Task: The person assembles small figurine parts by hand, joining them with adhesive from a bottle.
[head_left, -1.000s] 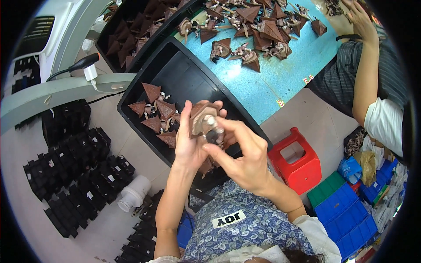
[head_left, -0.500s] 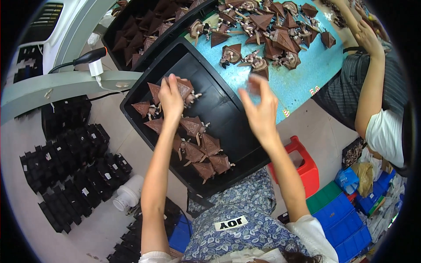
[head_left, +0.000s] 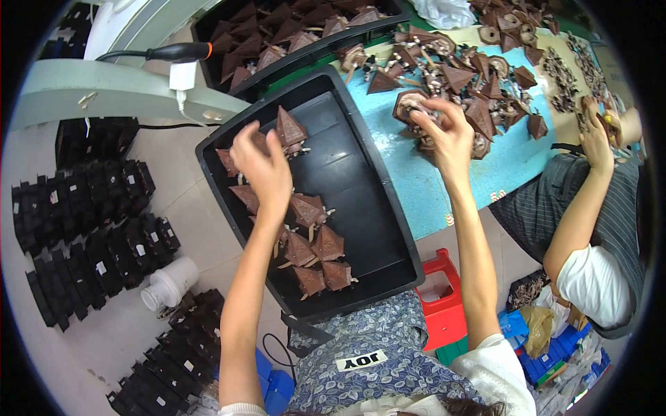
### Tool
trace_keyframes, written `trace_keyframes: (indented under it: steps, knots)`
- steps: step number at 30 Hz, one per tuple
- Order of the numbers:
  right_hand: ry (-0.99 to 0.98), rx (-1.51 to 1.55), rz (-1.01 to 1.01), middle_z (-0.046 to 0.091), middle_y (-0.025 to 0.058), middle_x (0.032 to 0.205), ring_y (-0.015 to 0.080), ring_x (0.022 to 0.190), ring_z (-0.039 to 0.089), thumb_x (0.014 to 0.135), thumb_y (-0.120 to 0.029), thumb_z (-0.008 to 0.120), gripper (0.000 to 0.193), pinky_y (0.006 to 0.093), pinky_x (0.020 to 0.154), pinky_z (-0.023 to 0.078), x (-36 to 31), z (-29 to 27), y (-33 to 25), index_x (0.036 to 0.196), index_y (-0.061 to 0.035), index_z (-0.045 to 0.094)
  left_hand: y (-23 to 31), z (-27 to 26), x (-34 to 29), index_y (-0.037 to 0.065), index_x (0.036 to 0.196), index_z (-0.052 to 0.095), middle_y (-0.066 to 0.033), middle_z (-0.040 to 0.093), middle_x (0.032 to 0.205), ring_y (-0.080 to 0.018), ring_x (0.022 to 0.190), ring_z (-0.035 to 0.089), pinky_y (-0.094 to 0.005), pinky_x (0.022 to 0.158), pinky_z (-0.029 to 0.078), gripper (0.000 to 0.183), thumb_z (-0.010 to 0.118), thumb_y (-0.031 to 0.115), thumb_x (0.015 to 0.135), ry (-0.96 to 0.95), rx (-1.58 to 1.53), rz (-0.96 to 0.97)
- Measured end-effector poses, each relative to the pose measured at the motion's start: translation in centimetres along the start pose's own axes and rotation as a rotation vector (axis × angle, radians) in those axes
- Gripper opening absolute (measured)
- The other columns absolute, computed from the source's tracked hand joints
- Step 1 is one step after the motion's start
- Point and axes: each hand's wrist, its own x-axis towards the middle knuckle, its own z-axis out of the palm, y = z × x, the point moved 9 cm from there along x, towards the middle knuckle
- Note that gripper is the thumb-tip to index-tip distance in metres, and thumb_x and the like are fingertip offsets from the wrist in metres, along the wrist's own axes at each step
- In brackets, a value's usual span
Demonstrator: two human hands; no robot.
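My left hand is over the black tray, thumb and fingers apart, holding nothing. Close by its fingers a brown pyramid-topped figurine lies in the tray. More such figurines fill the tray's left side, with pale and dark bits under the pointed tops. On the blue table, my right hand pinches the edge of another figurine between thumb and finger. That one lies tipped, its round, pale, detailed side facing up.
Many figurines are heaped on the table past my right hand. A second black tray of brown pieces stands behind. At right works another person. A red stool is below the table; black racks line the floor at left.
My left hand has opened and come off the figurine it held in the tray. My right hand has moved out over the table to a figurine there. The view has shifted.
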Motion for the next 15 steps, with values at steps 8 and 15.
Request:
trace_keyframes:
  steps: [8,15]
  knots:
    - [-0.33,1.357,0.675,0.061,0.0128,0.115,0.0185,0.098,0.063,0.097,-0.016,0.056,0.028,0.0369,0.079,0.057,-14.9,3.6,-7.0,0.118,0.001,0.051,13.6,1.6,-8.1,0.008,0.123,0.05,-0.0184,0.053,0.132,-0.0323,0.126,0.049,-0.0441,0.104,0.043,0.06,0.034,0.059,0.098,-0.674,-1.542,-0.911]
    - [-0.252,0.631,0.454,0.068,0.0084,0.074,0.0099,0.062,0.065,0.091,-0.012,0.065,0.018,0.0214,0.057,0.052,-15.8,-0.2,-9.1,0.094,0.0023,0.055,15.6,1.2,-11.1,0.008,0.095,0.06,-0.0101,0.056,0.13,-0.0307,0.138,0.036,-0.0476,0.113,0.032,0.028,0.052,0.035,0.093,-0.74,-2.101,-1.37]
